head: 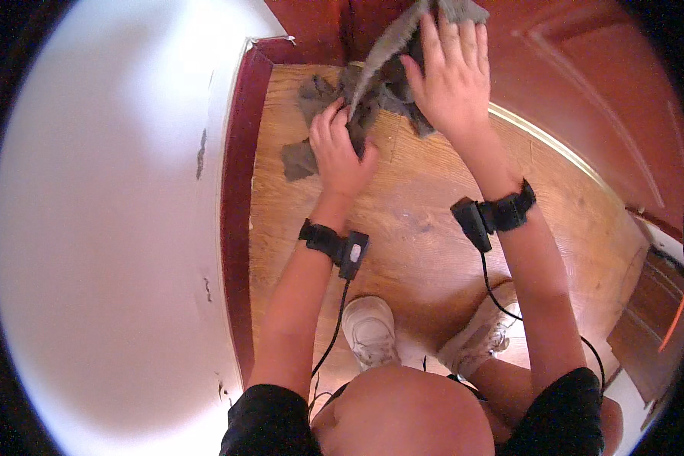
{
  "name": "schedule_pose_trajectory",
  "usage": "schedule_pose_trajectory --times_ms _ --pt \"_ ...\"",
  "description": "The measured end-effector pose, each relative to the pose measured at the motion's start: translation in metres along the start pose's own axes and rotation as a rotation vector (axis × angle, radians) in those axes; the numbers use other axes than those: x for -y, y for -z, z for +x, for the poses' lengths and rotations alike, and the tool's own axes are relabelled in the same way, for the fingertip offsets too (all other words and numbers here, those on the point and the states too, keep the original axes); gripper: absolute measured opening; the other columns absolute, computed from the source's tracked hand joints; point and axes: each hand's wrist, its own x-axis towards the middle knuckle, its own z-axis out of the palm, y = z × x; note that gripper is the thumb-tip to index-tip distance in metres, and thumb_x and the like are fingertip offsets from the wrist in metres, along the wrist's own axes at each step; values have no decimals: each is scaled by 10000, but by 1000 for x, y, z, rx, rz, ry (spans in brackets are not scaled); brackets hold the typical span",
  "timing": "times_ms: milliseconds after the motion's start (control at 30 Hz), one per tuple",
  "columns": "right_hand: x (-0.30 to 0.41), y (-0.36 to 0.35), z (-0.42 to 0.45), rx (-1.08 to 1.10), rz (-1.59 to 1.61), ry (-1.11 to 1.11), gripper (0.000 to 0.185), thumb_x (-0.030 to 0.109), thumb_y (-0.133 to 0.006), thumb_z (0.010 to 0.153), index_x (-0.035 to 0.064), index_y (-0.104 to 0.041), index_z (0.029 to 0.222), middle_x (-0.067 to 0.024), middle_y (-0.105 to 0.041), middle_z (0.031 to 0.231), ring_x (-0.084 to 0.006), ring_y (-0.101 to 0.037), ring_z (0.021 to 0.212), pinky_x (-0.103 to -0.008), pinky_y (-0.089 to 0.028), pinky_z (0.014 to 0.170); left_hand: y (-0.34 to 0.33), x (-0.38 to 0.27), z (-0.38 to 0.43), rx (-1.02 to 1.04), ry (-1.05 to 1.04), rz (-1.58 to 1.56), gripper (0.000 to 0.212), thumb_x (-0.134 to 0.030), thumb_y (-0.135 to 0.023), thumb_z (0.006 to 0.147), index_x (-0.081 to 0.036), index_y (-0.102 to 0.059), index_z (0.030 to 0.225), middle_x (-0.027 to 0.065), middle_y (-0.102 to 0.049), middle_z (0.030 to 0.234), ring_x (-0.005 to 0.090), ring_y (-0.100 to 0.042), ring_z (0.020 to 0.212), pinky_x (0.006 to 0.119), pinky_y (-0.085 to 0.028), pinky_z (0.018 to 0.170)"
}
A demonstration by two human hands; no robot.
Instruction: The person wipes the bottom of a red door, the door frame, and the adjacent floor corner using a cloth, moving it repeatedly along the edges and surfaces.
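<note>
A grey-brown cloth point(387, 54) lies crumpled on the floor at the foot of a red panelled door point(581, 102), with part of it raised along the door. My left hand point(342, 145) is on the bunched lower part, where a raised edge of the cloth runs down to its fingers. Higher up, my right hand point(456, 85) lies with extended fingers over the cloth, its thumb apart. The cloth under both palms is hidden.
A white wall point(119, 228) with dark scuffs and a dark red baseboard point(239, 199) bound the left. My shoes point(370, 328) stand on the wood-look floor point(410, 228). Black straps with small devices and cables point(333, 336) are on both wrists. Brown boards point(650, 319) lie at right.
</note>
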Motion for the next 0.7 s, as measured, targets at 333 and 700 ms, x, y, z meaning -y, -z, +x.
schedule_pose_trajectory --times_ms 333,700 --pt "-15 -56 -40 572 -487 513 536 219 -406 886 87 -370 1405 15 -273 1504 -145 -187 1403 -341 -80 1167 1 -1 4 41 -2 -2 483 -80 -647 679 -28 -479 1130 139 -486 1229 356 -418 1144 465 -308 1008" --pt "-11 -32 -22 517 -500 492 535 214 -406 887 65 -369 1399 -21 -271 1504 -152 -195 1403 -352 -79 1171 2 2 1 8 17 -2 461 -86 -646 662 -39 -496 1095 135 -512 1205 361 -441 1119 472 -328 986"
